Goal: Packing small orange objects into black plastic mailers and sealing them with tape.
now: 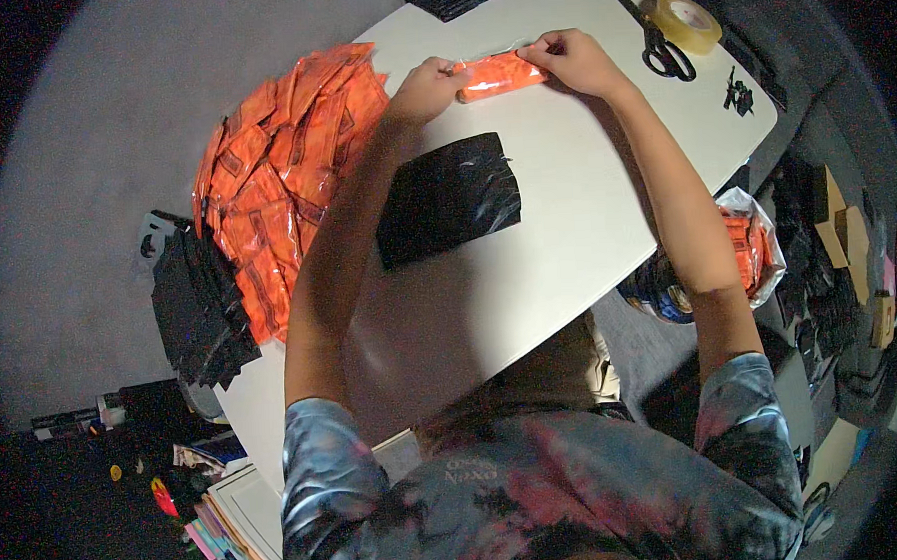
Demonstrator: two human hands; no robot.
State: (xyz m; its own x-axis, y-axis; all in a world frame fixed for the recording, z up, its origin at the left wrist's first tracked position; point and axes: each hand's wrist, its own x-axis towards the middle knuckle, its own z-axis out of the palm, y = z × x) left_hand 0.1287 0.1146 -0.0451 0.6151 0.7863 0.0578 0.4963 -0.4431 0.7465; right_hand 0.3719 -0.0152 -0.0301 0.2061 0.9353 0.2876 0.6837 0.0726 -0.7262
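Both my arms stretch over the white table to an orange packet in clear plastic, held near the far edge. My left hand pinches its left end, and my right hand grips its upper right corner. Light glints off the packet's shiny wrapping. Nearer to me, a flat black plastic bag lies on the table between my forearms. Left of my left forearm is a large heap of similar orange packets.
Black scissors and a roll of yellowish tape lie at the far right, near small black pieces. Stacked black bags hang at the left edge. A bag with orange packets stands below the right edge.
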